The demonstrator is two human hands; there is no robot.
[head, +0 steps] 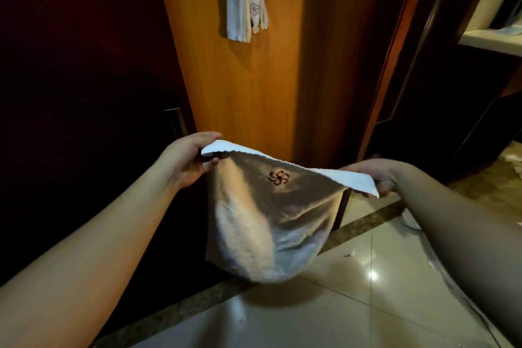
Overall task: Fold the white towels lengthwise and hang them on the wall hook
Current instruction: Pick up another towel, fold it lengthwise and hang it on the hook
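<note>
The wooden panel (254,79) fills the middle of the view and serves as the landmark. High on it, at the top edge of the picture, a hung towel (245,3) drapes down in narrow folded strips; the hook itself is out of view above. Below the panel's foot lies the tiled floor (353,277), pale and glossy, with a dark stone band crossing it.

In front of the lower part of the panel, well below the hung one, the white towel (262,223) is held spread in the air, its body sagging in a rounded belly and a small dark red emblem showing near its upper edge. Its held edge runs left to right across the panel's front, so the long axis at present lies between the two hands.

The left hand (187,158) pinches the upper left corner, thumb on top and fingers curled beneath the cloth. The right hand (375,175) grips the upper right corner, where a flap turns over the fingers (385,186).

Both hands sit at much the same height and equally near the cloth. The lengthwise fold likely depends on bringing one corner across to the other along that edge.
</note>
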